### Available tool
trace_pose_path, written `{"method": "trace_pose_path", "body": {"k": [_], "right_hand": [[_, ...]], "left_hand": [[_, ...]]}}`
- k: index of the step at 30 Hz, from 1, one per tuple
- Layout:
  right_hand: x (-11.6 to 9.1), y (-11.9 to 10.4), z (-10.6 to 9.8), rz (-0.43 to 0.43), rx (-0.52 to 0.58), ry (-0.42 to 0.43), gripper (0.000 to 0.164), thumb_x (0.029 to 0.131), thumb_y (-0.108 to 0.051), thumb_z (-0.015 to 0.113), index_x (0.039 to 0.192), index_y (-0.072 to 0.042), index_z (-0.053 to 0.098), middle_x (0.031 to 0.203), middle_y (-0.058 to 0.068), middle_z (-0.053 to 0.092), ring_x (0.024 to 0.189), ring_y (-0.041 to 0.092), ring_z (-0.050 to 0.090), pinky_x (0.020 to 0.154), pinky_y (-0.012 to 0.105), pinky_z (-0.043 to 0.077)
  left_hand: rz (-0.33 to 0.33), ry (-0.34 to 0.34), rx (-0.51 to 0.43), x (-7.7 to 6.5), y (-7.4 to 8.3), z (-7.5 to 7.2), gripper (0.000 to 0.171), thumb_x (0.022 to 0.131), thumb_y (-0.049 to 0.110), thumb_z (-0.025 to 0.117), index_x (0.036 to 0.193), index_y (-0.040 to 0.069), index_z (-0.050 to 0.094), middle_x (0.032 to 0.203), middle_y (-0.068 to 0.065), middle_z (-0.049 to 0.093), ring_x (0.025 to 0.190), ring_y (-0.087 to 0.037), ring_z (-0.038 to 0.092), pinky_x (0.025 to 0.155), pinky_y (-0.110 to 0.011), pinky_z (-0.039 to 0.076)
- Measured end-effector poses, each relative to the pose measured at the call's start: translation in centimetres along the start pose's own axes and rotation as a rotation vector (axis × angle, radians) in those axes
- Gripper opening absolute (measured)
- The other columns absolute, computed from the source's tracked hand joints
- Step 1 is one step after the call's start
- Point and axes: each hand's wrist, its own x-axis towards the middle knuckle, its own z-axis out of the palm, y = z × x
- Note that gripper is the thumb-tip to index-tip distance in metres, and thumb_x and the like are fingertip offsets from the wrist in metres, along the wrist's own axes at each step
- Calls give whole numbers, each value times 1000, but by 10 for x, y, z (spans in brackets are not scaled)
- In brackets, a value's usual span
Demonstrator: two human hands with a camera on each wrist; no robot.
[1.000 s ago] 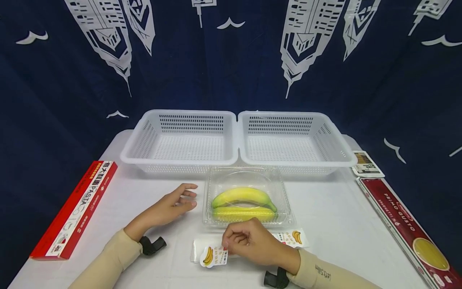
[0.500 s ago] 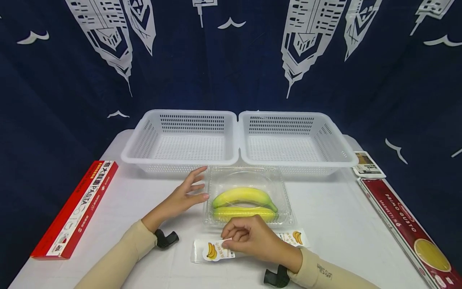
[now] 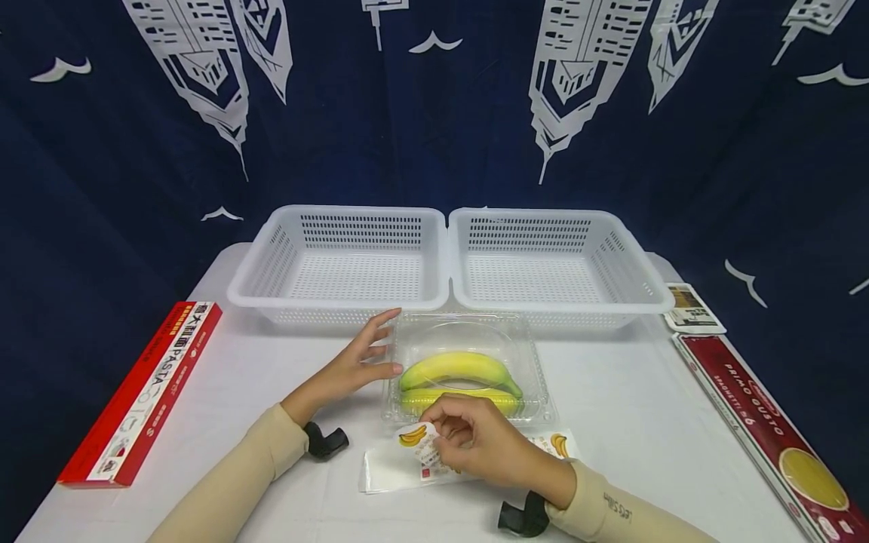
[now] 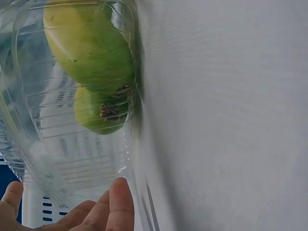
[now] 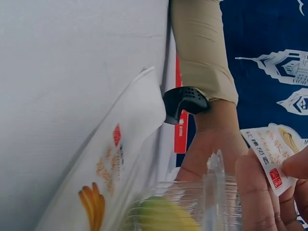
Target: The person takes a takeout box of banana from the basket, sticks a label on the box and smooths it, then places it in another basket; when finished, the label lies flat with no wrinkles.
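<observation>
A clear plastic clamshell box (image 3: pixel 539 381) lies in the middle of the table with two yellow-green bananas (image 3: pixel 456 367) inside, seen through its lid. At the box's left side is my left hand (image 3: pixel 346 371), fingers spread and fairly straight, thumb and fingertips right at the wall; the left wrist view shows fingers (image 4: pixel 121 207) beside the clear plastic. My right hand (image 3: pixel 492 445) pinches a white banana label (image 3: pixel 413 437) between thumb and forefinger, in front of the box. Its print and red stamp show on the label (image 5: pixel 269 156) in the right wrist view.
Under my right hand lies a white backing sheet (image 3: pixel 388 473) with another printed banana label (image 3: pixel 558 443). Two white plastic baskets (image 3: pixel 360 279) stand behind the box. A red pasta box (image 3: pixel 145 392) is at left; a dark red spaghetti box (image 3: pixel 760 422) and small card (image 3: pixel 692 309) at right.
The label has risen off the backing sheet, its banana end tilted up in my right hand. My left hand has moved right and away from me to the box's left side.
</observation>
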Motion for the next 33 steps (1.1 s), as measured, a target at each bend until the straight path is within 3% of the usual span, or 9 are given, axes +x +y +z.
{"method": "trace_pose_path", "body": {"k": [6,12,18,24,33], "right_hand": [[3,-8,-8,33,28,-14,17,90,12,64,98,0,73,95,11,73,83,5,65,73,25,60],[8,-19,-25,117,95,-102,4,96,5,71,99,6,74,101,8,71,93,6,66,81,30,64],[13,-25,-43,154,92,-162,7,96,2,73,97,8,76,91,-2,70,81,7,62,69,21,56],[18,-30,-62,196,78,-179,10,97,0,73,96,10,73,77,-2,64,68,6,55,63,21,50],[34,-36,-92,348,20,-174,14,97,-2,75,103,10,71,77,2,69,66,9,58,62,25,54]], "left_hand": [[0,-15,-1,5,-1,3,95,98,21,77,173,19,19,178,-23,7,154,-65,21,119,-79,27],[-5,-12,10,5,1,5,94,95,20,78,171,18,23,179,-18,8,152,-68,22,117,-81,28],[-10,-12,0,6,0,4,91,94,19,78,169,18,26,179,-18,11,154,-66,21,120,-79,25],[-25,-29,-9,8,-1,4,92,96,21,78,170,19,24,179,-20,6,153,-67,19,119,-80,26],[1,-44,-22,7,-1,4,93,96,21,76,171,16,21,179,-18,10,156,-64,16,124,-76,20]]}}
